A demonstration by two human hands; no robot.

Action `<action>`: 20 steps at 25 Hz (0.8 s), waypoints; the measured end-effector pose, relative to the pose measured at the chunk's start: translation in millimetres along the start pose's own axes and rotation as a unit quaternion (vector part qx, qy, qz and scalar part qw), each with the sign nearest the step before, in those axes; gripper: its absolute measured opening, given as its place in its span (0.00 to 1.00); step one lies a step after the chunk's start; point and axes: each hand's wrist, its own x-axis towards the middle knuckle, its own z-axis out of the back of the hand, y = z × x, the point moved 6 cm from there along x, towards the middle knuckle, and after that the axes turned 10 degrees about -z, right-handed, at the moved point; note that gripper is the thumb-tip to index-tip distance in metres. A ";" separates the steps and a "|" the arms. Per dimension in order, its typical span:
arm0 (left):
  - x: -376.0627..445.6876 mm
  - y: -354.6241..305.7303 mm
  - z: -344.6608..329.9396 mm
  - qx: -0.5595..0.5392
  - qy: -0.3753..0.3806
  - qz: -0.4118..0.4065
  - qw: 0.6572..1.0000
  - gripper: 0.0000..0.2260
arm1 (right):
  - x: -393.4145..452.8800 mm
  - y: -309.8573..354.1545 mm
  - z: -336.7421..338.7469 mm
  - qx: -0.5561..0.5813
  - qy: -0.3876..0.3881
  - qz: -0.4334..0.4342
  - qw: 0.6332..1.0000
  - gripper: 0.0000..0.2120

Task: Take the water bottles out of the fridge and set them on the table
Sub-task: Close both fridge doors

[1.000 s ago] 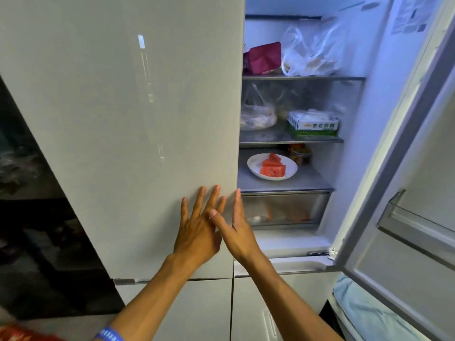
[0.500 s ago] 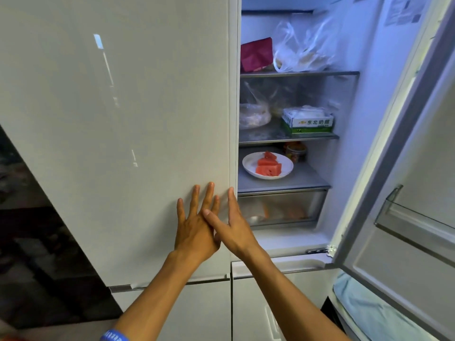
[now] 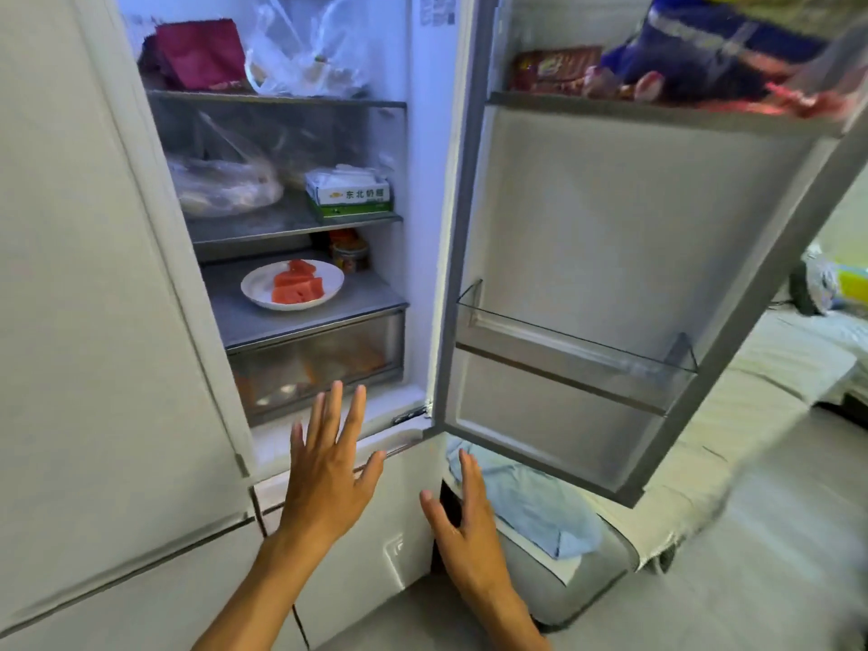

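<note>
While the right fridge door (image 3: 624, 256) stands swung wide, both hands hang free in front of the fridge (image 3: 422, 227), fingers spread and holding nothing. The left hand (image 3: 329, 467) hovers before the sill under the crisper drawer (image 3: 319, 368); the right hand (image 3: 465, 514) hovers lower, near the door's bottom corner. A second ago both palms lay flat against the closed left door (image 3: 94, 274), at its inner edge; they have since come away from it, and the view has swung rightward to take in the open door's inner face. That panel remains closed.

No water bottle is visible anywhere. The lit shelves carry a plate of watermelon (image 3: 292, 285), a small jar (image 3: 350, 256), a green-and-white carton (image 3: 348, 195), clear bags (image 3: 225, 183) and a red pouch (image 3: 199, 51). The clear lower door bin (image 3: 573, 354) appears to hold nothing, while the upper door shelf (image 3: 657, 110) bears blurred packets, none identifiable as a bottle.

Judged from this, the search is still unresolved: the bottles probably lie behind the closed left door or elsewhere out of view.
</note>
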 end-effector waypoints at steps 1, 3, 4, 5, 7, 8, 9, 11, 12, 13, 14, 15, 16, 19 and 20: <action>7.0 -21.0 -7.6 -0.013 0.003 -0.006 1.000 0.33 | 0.1 -7.9 28.8 0.005 -0.035 0.006 0.999 0.36; 20.5 -70.9 -20.2 -0.040 -0.005 -0.022 0.999 0.32 | -1.3 -19.1 92.1 0.041 -0.135 0.026 0.990 0.30; 26.3 -97.8 -28.5 -0.051 -0.008 -0.027 0.998 0.32 | -4.0 -23.8 128.0 0.064 -0.193 0.035 0.979 0.26; 30.4 -121.1 -37.0 -0.058 -0.006 -0.030 0.998 0.32 | -6.2 -26.8 162.1 0.083 -0.247 0.046 0.964 0.24; 39.5 -167.4 -56.0 -0.058 0.003 -0.036 0.998 0.34 | -5.8 -28.0 230.3 0.110 -0.316 0.079 0.939 0.23; 44.2 -190.0 -64.5 -0.053 0.005 -0.038 0.998 0.34 | -0.3 -27.7 261.3 0.120 -0.323 0.094 0.934 0.23; 48.2 -210.6 -71.2 -0.049 0.006 -0.041 0.998 0.34 | 9.4 -26.9 287.4 0.122 -0.317 0.103 0.935 0.25; 49.2 -241.1 -78.7 -0.047 0.014 -0.038 0.998 0.35 | 36.9 -22.8 322.8 0.102 -0.288 0.101 0.947 0.29; 45.1 -251.7 -80.3 -0.043 0.018 -0.034 0.998 0.35 | 52.7 -19.6 333.9 0.083 -0.266 0.096 0.956 0.31; 38.5 -257.4 -80.7 -0.034 0.020 -0.028 0.999 0.34 | 69.9 -14.8 340.7 0.070 -0.236 0.088 0.965 0.34; 29.8 -258.0 -80.3 -0.026 0.019 -0.018 0.999 0.34 | 86.5 -10.1 344.9 0.066 -0.204 0.075 0.974 0.36; 19.4 -252.7 -79.5 -0.019 0.014 0.002 1.000 0.34 | 101.4 -7.1 345.6 0.069 -0.170 0.063 0.981 0.39; 9.8 -243.0 -76.8 -0.012 0.006 0.032 0.999 0.33 | 113.5 -3.4 343.5 0.078 -0.141 0.056 0.985 0.42; -11.7 -215.0 -70.2 -0.001 0.003 0.102 0.995 0.32 | 126.0 2.4 340.7 0.097 -0.149 0.047 0.983 0.43; -16.3 -211.1 -68.3 0.000 -0.002 0.112 0.994 0.32 | 122.6 4.4 338.6 0.104 -0.156 0.052 0.981 0.43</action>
